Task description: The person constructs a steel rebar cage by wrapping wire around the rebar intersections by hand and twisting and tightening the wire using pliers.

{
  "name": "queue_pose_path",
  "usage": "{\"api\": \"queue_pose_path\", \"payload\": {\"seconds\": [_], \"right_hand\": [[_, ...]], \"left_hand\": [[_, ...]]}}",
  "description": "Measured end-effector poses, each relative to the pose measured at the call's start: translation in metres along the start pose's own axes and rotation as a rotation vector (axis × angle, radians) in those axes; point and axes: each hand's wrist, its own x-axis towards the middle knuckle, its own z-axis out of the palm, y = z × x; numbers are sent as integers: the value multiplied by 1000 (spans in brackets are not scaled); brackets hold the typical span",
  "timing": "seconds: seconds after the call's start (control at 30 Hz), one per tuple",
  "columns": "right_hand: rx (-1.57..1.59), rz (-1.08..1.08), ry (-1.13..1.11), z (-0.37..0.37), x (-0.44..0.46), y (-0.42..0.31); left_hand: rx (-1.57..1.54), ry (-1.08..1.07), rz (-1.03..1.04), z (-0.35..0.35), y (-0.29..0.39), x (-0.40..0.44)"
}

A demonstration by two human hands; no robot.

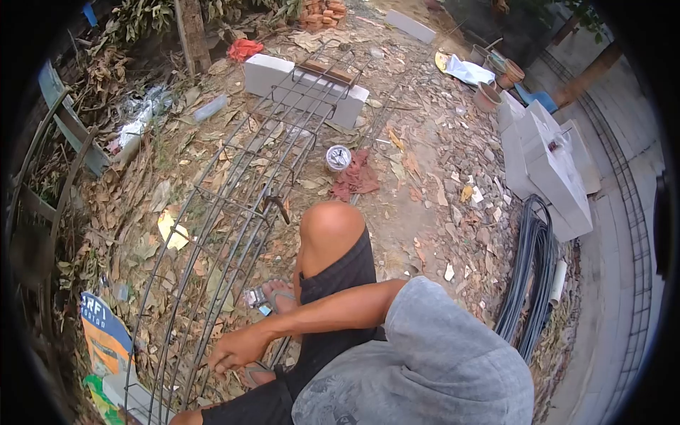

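Observation:
My right hand (239, 348) reaches across my legs to the near part of a long rebar cage (228, 201). Its fingers are curled beside the cage's right-hand bars; what they hold, if anything, is too small to make out. My left hand is out of view. A dark pincer-like tool (275, 203) rests on the cage near my raised knee. Beyond the knee stand a small round container (338, 158) and a crumpled dark red cloth (358, 177). A small shiny packet (253, 298) lies next to my sandalled foot.
Pale blocks (350, 108) prop up the cage's far end. On the right are stacked blocks (542, 159), a coil of black bars or tubing (528, 269) and plant pots (487, 97). Printed sacking (106, 333) lies at left. Leaves and rubble cover the ground.

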Motion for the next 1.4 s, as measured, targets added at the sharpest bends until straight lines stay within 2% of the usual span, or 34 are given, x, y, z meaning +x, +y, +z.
{"api": "queue_pose_path", "payload": {"seconds": [0.03, 0.1, 0.13, 0.17, 0.2, 0.23, 0.27, 0.3, 0.37, 0.43, 0.5, 0.6, 0.7, 0.73, 0.8, 0.83, 0.9, 1.0, 1.1, 1.2, 1.23, 1.27, 1.33, 1.4], "right_hand": [[101, -20, -26, 2, 4, 3], [221, 118, -88, 8, 4, 18], [168, -8, -55, 10, 1, 18], [78, 270, -230, -4, 0, 6], [-6, 399, -211, -4, 0, -8], [-162, 402, -194, -5, 2, -21], [-403, 274, -94, -6, 3, -23], [-625, 142, 43, -5, 2, -26], [-838, 121, 180, -20, 22, -64], [-710, 34, 358, -37, 51, -102], [-732, -158, 560, -47, 82, -130], [-581, -128, 745, -54, 118, -161], [-874, -354, 892, -59, 137, -159], [-825, -270, 861, -55, 135, -167], [-912, -305, 760, -58, 140, -158], [-883, -310, 779, -55, 145, -157], [-834, -309, 824, -50, 155, -159], [-1076, -504, 759, -63, 173, -141], [-1272, -326, 690, -69, 181, -140], [-1337, -339, 721, -97, 186, -135], [-1513, -277, 728, -108, 182, -140], [-1463, -140, 750, -103, 178, -157], [-1483, -212, 832, -112, 178, -181], [-1445, -249, 834, -109, 168, -208]], "left_hand": [[-50, -13, -29, -1, 2, 14], [-182, -36, -114, -16, 14, 44], [-267, -58, -172, -20, 22, 47], [-341, -81, -213, -9, 31, 29], [-379, -108, -250, 7, 44, -3], [-473, -160, -260, 58, 65, -63], [-420, -179, -270, 85, 68, -102], [-447, -171, -365, 100, 61, -129], [-357, -177, -437, 132, 56, -174], [-321, -422, -503, 155, 64, -199], [-332, -676, -511, 177, 79, -199], [-375, -889, -388, 199, 95, -177], [-68, -1001, -528, 197, 117, -132], [-96, -1013, -521, 191, 111, -123], [-156, -1055, -507, 183, 93, -110], [-148, -1091, -552, 177, 86, -104], [-98, -1028, -609, 167, 90, -109], [-88, -967, -705, 158, 72, -107], [-19, -933, -760, 155, 46, -105], [233, -1075, -663, 152, 6, -96], [355, -1094, -544, 148, -18, -91], [526, -1133, -363, 142, -37, -85], [747, -1133, -212, 133, -75, -76], [792, -1247, -143, 125, -139, -63]]}}
